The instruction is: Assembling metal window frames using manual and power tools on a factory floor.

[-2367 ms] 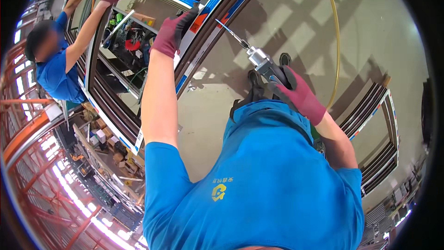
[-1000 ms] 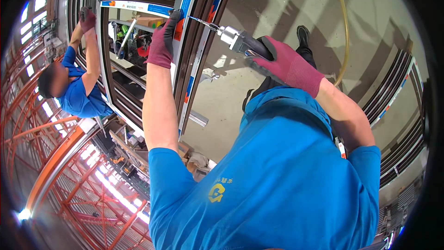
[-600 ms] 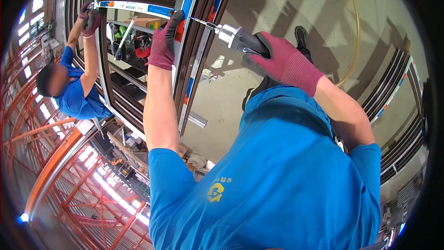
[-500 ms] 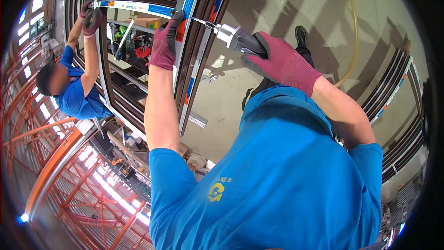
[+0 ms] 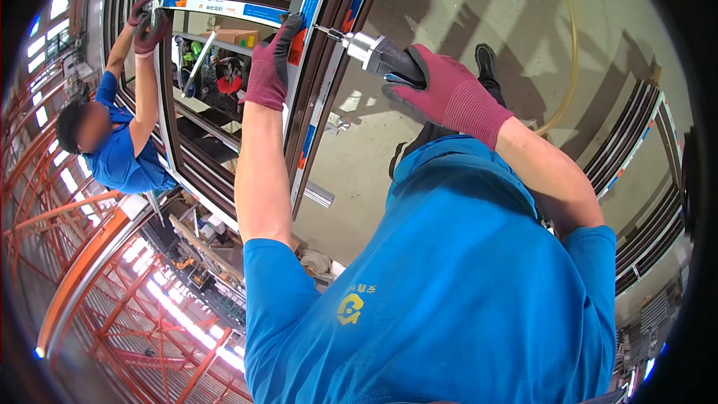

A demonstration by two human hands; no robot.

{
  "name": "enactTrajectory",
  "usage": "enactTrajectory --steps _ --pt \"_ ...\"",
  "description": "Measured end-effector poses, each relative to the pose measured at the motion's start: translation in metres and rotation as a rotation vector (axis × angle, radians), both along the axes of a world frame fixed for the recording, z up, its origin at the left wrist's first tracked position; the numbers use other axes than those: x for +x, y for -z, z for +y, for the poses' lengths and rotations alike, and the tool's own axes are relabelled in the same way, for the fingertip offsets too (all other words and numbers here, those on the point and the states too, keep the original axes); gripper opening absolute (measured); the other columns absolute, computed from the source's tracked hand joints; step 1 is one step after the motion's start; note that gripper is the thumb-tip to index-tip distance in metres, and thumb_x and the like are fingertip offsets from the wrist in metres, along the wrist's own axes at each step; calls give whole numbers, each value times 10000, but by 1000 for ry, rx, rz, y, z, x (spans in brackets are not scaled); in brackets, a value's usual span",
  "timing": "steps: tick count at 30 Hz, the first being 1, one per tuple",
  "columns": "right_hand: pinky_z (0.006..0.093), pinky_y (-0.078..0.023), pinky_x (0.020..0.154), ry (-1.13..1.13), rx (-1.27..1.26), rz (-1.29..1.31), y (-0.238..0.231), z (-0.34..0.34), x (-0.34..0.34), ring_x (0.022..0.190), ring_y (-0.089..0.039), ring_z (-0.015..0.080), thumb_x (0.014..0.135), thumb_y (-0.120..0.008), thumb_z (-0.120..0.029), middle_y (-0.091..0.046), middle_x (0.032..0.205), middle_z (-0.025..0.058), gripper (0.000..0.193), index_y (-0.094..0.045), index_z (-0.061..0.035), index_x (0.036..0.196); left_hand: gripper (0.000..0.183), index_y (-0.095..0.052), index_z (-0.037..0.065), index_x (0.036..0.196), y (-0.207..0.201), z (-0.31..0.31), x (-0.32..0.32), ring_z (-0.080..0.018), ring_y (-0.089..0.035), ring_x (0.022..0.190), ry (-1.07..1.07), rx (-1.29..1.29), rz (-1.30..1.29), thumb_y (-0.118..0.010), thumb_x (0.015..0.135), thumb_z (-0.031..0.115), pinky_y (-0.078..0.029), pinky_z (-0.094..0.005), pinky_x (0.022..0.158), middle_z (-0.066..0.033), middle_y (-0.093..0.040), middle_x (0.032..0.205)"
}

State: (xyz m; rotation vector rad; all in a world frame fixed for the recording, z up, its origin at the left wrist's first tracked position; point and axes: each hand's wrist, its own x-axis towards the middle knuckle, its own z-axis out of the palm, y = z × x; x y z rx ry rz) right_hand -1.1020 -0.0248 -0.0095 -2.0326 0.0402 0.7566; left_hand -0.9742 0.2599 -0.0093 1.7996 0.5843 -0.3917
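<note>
My right hand (image 5: pixel 455 97), in a maroon glove with dark palm and fingers, is wrapped round a power screwdriver (image 5: pixel 364 51) with a silver front and dark body. Its slim bit points left, its tip at the side rail of a dark brown metal frame (image 5: pixel 298 105). Whether the tip touches the rail I cannot tell. My left hand (image 5: pixel 269 67), gloved alike, grips the frame where the crossbar (image 5: pixel 224 7), covered in white and blue film, meets the side rail. Its fingertips are partly hidden at that joint.
Across the frame, a co-worker in blue (image 5: pixel 123 146) has both gloved hands at the crossbar's far end. A cardboard box (image 5: pixel 238 36) and tools show through the frame. A yellow hose (image 5: pixel 574 60) lies on the floor; stacked dark profiles (image 5: pixel 624 138) stand at right.
My right hand and the screwdriver have shifted slightly to the left and up. My left hand has edged slightly right and up at the joint. The co-worker's hands look almost unchanged.
</note>
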Motion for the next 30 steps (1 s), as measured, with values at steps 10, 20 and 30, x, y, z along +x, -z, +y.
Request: enactTrajectory --steps 10,20,30 --pt "412 -523 920 101 189 28 -17 -43 -45 1081 -691 290 933 -785 -305 -708 1187 216 629 -542 -2 1427 378 -659 -17 1344 18 44 -41 -209 -714 981 -198 -42 -442 -597 1067 232 -562 -332 865 -136 -749 1182" --pt "295 -506 602 47 359 -34 -32 -35 -69 632 -640 113 897 -808 -194 -700 855 84 570 -571 -44 1393 388 -543 69 1482 5 -47 -118 -233 -711 993 -209 -728 -502 -527 1101 141 -590 -359 860 -177 -698 1322" --pt "373 -539 782 36 314 -81 -21 -32 -77 862 -702 237 908 -813 -250 -701 1001 157 577 -572 -34 1385 354 -575 71 1441 29 -62 -129 -221 -697 936 -228 -884 -500 -546 1092 119 -582 -340 833 -179 -709 1280"
